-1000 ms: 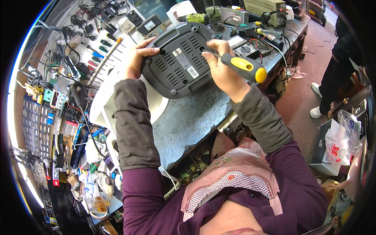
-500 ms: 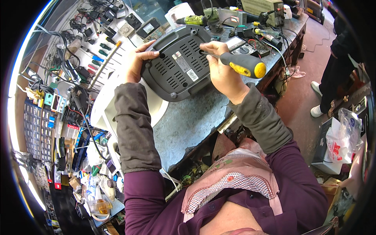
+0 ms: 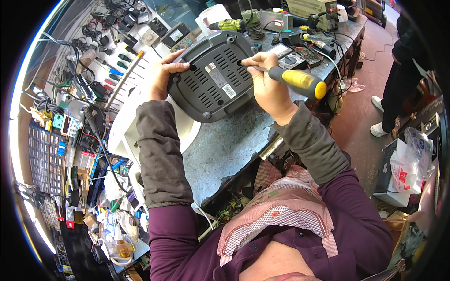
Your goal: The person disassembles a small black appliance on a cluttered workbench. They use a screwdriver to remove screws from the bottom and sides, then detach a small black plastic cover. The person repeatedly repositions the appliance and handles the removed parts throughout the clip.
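A dark grey plastic appliance base [image 3: 211,79] is tilted bottom-up over a white rounded vessel [image 3: 185,131], showing vent slots, round feet and recessed holes. My left hand [image 3: 166,77] grips its left edge, thumb on the underside. My right hand [image 3: 269,86] holds a screwdriver with a grey and yellow handle [image 3: 300,82], its fingertips pinched round the shaft near a hole at the base's right side. The tip is hidden at the hole. Behind the base lie a green cordless tool [image 3: 227,25] and a multimeter [image 3: 290,61].
The metal bench [image 3: 220,154] holds a power supply [image 3: 314,11] and cables. A white tool board [image 3: 122,65] and parts drawers [image 3: 40,159] crowd the left. At right, a person in dark trousers [image 3: 393,93] stands near a plastic bag [image 3: 410,166].
The screwdriver handle has turned about its axis and swung slightly, first up, then back down and a little rightward. The base has shifted slightly down; both hands keep their grips.
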Demonstrator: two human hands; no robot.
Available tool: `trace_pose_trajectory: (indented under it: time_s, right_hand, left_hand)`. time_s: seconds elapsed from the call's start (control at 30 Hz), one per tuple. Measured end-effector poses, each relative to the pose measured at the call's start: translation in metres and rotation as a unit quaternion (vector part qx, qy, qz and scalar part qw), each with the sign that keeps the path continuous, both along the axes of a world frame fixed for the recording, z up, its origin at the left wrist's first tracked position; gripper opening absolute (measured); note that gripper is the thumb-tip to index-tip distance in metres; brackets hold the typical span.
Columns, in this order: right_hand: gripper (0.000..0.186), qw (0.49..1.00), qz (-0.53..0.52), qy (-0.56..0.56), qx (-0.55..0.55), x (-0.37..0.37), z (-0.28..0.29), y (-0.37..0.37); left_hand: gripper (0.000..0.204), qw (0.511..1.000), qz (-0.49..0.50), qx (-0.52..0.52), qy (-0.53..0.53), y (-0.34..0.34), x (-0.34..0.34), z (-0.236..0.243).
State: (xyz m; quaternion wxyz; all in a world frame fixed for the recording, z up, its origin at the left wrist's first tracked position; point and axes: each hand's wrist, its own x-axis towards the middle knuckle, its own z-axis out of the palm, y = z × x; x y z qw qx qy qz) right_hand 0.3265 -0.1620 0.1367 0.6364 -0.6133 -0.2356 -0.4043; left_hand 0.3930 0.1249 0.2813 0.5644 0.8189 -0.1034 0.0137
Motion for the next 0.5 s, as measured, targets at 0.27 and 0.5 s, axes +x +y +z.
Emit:
trace_pose_trajectory:
  time_s: [0.27, 0.5]
  right_hand:
    - [0.018, 0.999, 0.003, -0.039, 0.018, -0.014, 0.004, -0.013]
    - [0.021, 0.997, 0.043, -0.035, 0.045, -0.029, 0.005, -0.026]
  left_hand:
    - [0.073, 0.999, 0.009, -0.042, 0.016, 0.002, 0.003, 0.001]
    - [0.074, 0.999, -0.003, -0.044, 0.011, 0.003, 0.006, 0.001]
